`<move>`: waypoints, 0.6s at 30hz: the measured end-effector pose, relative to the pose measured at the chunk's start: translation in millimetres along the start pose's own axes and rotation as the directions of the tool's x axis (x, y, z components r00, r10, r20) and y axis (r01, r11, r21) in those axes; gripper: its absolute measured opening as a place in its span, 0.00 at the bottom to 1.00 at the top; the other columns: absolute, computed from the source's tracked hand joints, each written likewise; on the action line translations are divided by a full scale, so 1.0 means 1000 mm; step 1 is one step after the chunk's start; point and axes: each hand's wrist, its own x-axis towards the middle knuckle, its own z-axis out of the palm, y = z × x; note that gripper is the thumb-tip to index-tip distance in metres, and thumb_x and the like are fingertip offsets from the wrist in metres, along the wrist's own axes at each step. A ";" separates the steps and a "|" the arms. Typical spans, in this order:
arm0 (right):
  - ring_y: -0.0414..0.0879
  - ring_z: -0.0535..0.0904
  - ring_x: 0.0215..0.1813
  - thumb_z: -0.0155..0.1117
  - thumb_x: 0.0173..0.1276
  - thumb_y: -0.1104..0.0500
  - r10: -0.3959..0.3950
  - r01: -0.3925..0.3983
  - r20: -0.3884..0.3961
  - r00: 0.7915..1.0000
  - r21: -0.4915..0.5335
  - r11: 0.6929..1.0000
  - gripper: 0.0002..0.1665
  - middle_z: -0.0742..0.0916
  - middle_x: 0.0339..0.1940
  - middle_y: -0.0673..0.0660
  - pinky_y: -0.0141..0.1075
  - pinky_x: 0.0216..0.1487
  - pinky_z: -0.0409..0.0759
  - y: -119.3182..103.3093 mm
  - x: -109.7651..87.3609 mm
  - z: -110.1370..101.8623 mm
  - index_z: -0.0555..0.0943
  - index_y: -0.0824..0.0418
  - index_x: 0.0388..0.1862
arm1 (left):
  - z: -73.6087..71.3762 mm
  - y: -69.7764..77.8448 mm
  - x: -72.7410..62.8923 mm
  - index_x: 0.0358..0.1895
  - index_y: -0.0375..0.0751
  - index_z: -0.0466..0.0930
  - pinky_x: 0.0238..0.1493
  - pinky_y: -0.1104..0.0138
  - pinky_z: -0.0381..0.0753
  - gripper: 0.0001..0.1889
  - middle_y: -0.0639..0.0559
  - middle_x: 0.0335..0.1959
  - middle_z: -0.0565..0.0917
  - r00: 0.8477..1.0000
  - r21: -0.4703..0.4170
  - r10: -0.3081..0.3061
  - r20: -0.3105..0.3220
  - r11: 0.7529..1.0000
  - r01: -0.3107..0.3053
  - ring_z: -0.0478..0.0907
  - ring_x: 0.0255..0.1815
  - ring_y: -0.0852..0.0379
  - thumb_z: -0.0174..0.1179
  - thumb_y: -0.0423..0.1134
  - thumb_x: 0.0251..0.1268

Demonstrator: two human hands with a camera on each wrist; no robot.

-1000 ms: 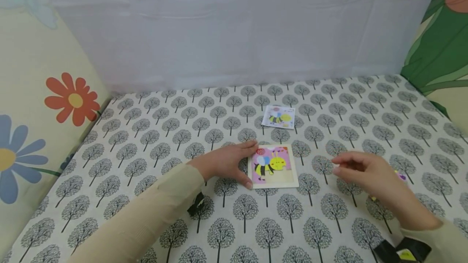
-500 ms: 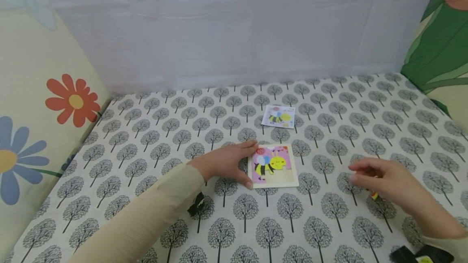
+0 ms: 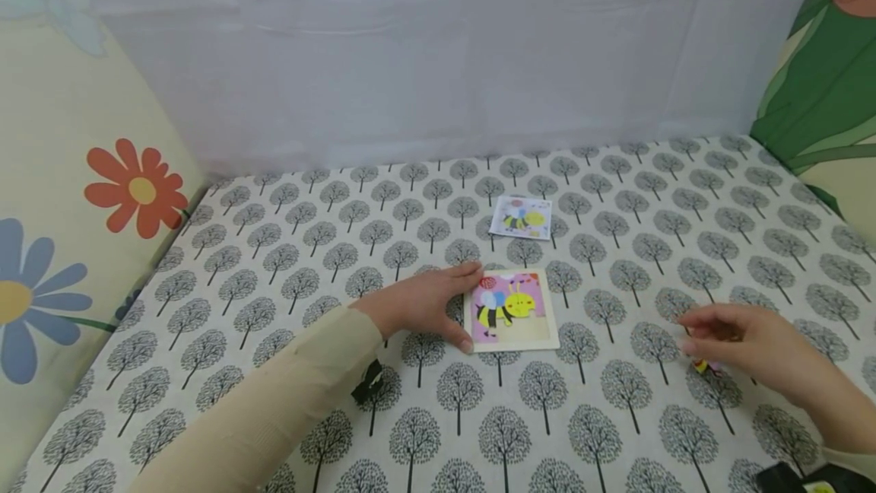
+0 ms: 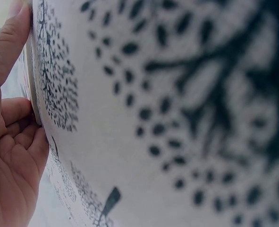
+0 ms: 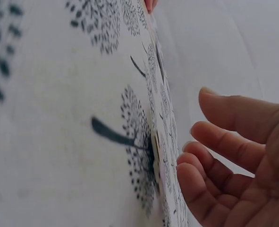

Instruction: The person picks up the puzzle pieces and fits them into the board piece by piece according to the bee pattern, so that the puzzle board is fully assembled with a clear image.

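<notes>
A square wooden puzzle board (image 3: 527, 333) with a pale frame and a yellow-and-black bee picture lies on the cloth; its lower right part shows bare wood. My left hand (image 3: 417, 304) holds the board at its left side, thumb at the near corner and a finger at the far one. In the left wrist view, the other fingers (image 4: 21, 111) fold against the board's edge. To the right, my right hand (image 3: 749, 341) hovers with bent, relaxed fingers just over a small colourful puzzle piece (image 3: 705, 366), partly hidden beneath it. The right wrist view shows the piece (image 5: 156, 158) apart from the fingertips.
Behind the board lies a flat card (image 3: 522, 217) with a similar bee picture. A tree-print cloth (image 3: 274, 371) covers the table. A white sheet (image 3: 445, 59) hangs at the back, and flower-painted panels (image 3: 55, 173) flank both sides.
My right hand has drawn away from the board, rightward and slightly toward me, to above the loose piece. My left hand and the board have kept their place.
</notes>
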 end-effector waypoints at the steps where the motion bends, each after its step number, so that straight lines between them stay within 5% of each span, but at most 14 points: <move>1: 0.35 0.76 0.33 0.67 0.57 0.48 0.002 -0.002 0.002 1.000 -0.004 1.000 0.31 0.83 0.39 0.53 0.29 0.31 0.78 0.001 0.000 -0.001 0.77 0.66 0.54 | 0.000 0.000 0.000 0.74 0.51 0.43 0.73 0.56 0.46 0.57 0.60 0.75 0.39 1.000 -0.001 0.000 0.001 1.000 0.000 0.44 0.75 0.51 0.68 0.61 0.41; 10: 0.35 0.76 0.36 0.69 0.55 0.46 -0.001 0.003 0.068 0.998 -0.029 1.000 0.37 0.83 0.43 0.55 0.29 0.33 0.78 0.014 0.004 -0.005 0.74 0.68 0.57 | -0.001 0.001 0.000 0.74 0.50 0.43 0.73 0.56 0.46 0.57 0.59 0.75 0.40 1.000 0.000 0.001 0.003 1.000 -0.001 0.44 0.75 0.51 0.68 0.61 0.41; 18: 0.33 0.73 0.35 0.73 0.48 0.49 -0.074 0.082 0.067 0.995 -0.123 0.989 0.34 0.82 0.37 0.51 0.26 0.35 0.76 0.017 0.006 -0.003 0.78 0.65 0.52 | -0.001 0.000 -0.001 0.74 0.51 0.43 0.73 0.56 0.46 0.57 0.59 0.75 0.39 1.000 0.004 0.000 0.001 1.000 0.000 0.44 0.75 0.51 0.68 0.61 0.41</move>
